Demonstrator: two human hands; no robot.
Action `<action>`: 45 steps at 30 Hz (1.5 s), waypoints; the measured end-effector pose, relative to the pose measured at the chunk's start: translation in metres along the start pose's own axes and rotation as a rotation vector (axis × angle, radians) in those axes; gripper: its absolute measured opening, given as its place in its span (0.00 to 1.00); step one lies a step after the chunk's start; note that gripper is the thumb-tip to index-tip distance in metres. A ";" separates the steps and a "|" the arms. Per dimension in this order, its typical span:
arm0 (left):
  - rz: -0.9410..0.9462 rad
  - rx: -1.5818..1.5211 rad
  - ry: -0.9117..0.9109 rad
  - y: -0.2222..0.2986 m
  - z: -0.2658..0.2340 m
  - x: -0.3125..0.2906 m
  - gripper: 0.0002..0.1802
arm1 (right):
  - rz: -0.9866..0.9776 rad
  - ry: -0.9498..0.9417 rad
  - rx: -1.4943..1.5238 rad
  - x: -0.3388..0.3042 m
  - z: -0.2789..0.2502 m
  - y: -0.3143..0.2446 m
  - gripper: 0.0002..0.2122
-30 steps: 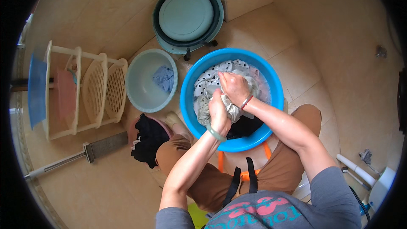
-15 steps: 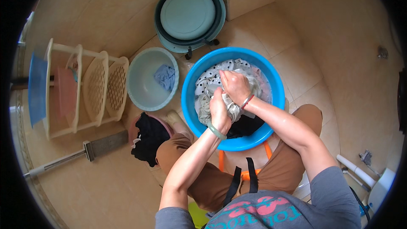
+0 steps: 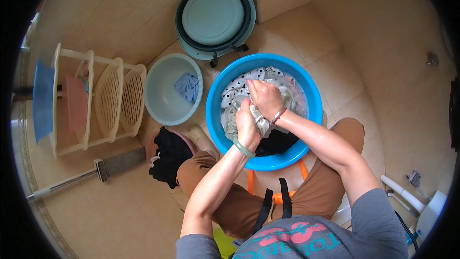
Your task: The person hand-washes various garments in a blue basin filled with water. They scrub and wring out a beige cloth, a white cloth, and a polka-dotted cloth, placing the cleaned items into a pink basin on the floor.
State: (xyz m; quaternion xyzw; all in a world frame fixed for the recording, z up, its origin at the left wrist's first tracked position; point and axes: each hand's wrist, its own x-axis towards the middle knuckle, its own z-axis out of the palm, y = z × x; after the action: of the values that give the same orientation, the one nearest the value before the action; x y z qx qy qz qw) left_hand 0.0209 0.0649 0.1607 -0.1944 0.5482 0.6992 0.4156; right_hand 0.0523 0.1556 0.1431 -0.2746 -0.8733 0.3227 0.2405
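Observation:
A large blue basin between my knees holds wet laundry. Closed round a bunched pale grey-white garment are both my left hand and my right hand, close together above the basin's middle. A green bangle circles my left wrist, and a red band with a bracelet is on my right. White cloth with black dots lies at the far side of the basin. Pinkish cloth sits in sudsy water on the right, and a black garment at the near side.
Left of the blue basin stands a pale green basin with a blue cloth. Black clothing overhangs a pink basin. A folding basin leans on the far wall. A cream rack and a flat mop are farther left.
Almost nothing differs. Both hands keep their grip on the bunched garment in nearly the same place, and the whole view has shifted very slightly.

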 end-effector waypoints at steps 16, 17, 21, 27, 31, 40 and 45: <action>-0.024 -0.096 -0.117 0.060 -0.013 -0.004 0.19 | 0.183 -0.122 0.444 0.027 -0.033 0.028 0.14; -0.041 -0.081 -0.122 0.069 -0.020 -0.001 0.23 | 0.209 -0.192 0.512 0.034 -0.050 0.022 0.13; -0.025 -0.078 -0.195 0.086 -0.049 0.014 0.30 | -0.118 -0.584 0.456 0.029 -0.088 -0.005 0.16; 0.480 0.636 -0.629 0.086 -0.037 -0.011 0.35 | -0.463 -0.239 0.341 0.018 -0.089 -0.022 0.06; 0.411 0.911 -0.591 0.080 -0.021 -0.026 0.25 | -0.510 -0.298 0.265 0.007 -0.096 -0.024 0.11; 0.550 0.918 -0.612 0.092 -0.030 -0.046 0.20 | -0.269 -0.499 0.446 0.006 -0.105 -0.030 0.35; 0.709 1.081 -0.966 0.092 -0.048 -0.066 0.18 | -0.159 -0.626 0.077 0.022 -0.100 -0.004 0.34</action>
State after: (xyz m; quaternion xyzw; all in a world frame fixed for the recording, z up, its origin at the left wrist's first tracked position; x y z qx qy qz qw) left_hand -0.0223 -0.0092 0.2489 0.5426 0.5996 0.4344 0.3966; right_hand 0.0947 0.2103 0.2187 -0.0836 -0.9107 0.4045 -0.0049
